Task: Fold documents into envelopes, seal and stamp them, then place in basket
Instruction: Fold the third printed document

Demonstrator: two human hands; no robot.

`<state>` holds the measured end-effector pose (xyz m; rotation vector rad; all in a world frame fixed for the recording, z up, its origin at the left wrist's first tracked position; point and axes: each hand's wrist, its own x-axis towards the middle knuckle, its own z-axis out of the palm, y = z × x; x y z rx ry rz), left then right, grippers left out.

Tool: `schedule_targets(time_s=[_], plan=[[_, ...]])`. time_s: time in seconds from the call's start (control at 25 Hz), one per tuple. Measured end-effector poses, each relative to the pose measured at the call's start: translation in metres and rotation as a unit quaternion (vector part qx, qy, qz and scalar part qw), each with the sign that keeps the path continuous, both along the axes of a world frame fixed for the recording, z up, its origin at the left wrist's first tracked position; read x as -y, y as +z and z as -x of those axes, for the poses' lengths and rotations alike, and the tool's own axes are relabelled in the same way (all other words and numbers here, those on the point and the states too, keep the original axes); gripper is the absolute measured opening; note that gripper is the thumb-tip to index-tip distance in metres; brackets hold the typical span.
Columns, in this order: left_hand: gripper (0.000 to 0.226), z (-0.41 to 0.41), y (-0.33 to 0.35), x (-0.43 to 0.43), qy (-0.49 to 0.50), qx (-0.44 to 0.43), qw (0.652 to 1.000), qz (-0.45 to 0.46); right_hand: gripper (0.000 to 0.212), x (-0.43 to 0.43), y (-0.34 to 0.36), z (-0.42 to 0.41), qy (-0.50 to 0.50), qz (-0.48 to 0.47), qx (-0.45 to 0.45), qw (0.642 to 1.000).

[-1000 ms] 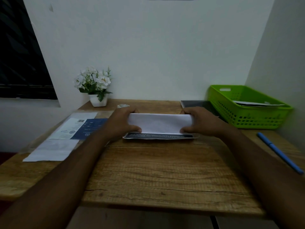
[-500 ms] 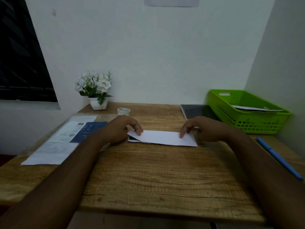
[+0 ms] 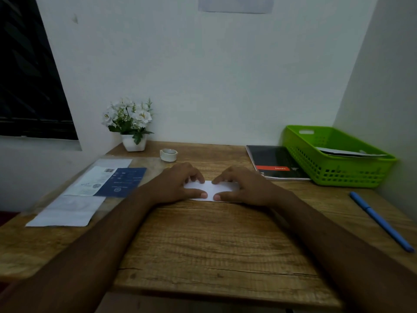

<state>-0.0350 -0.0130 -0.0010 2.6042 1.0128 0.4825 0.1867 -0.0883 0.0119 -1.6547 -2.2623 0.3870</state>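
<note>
1. a folded white paper sheet (image 3: 209, 189) lies flat on the wooden table (image 3: 214, 245), well left of the green plastic basket (image 3: 338, 175).
2. the left hand (image 3: 178, 184) presses down on the half farther from the basket, fingers spread, thumb on the near edge.
3. the right hand (image 3: 243, 186) presses the half nearer the basket in the same way; the two thumbs almost meet.
4. a black notebook (image 3: 275, 163) lies just left of the basket, and a blue pen (image 3: 381, 221) lies in front of it.
</note>
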Motion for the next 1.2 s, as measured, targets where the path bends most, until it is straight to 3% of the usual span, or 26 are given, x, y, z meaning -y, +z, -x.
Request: schedule_targets(time_s=[0.16,0.52,0.68,0.92,1.2], plan=[[0.044,0.008,0.004,-0.004,0.014,-0.018,1.000,0.011,0.047,0.000,0.004,-0.016,-0.024,0.020,-0.003,0.999],[0.044,0.031,0.009,-0.009,0.072,0.018,0.996,0.057,0.034,0.015,0.016,-0.083,-0.088,0.072,-0.057,0.992],[0.042,0.031,0.007,-0.007,0.075,0.044,0.994,0.061,0.010,0.009,0.003,-0.074,-0.087,-0.010,-0.088,0.992],[0.034,0.027,0.003,-0.011,0.067,0.040,0.997,0.021,0.018,0.001,-0.011,-0.039,-0.090,-0.101,-0.070,0.988],[0.066,0.026,0.001,-0.002,0.060,0.014,0.998,-0.021,0.019,-0.004,-0.020,-0.038,-0.115,-0.133,-0.074,0.982]])
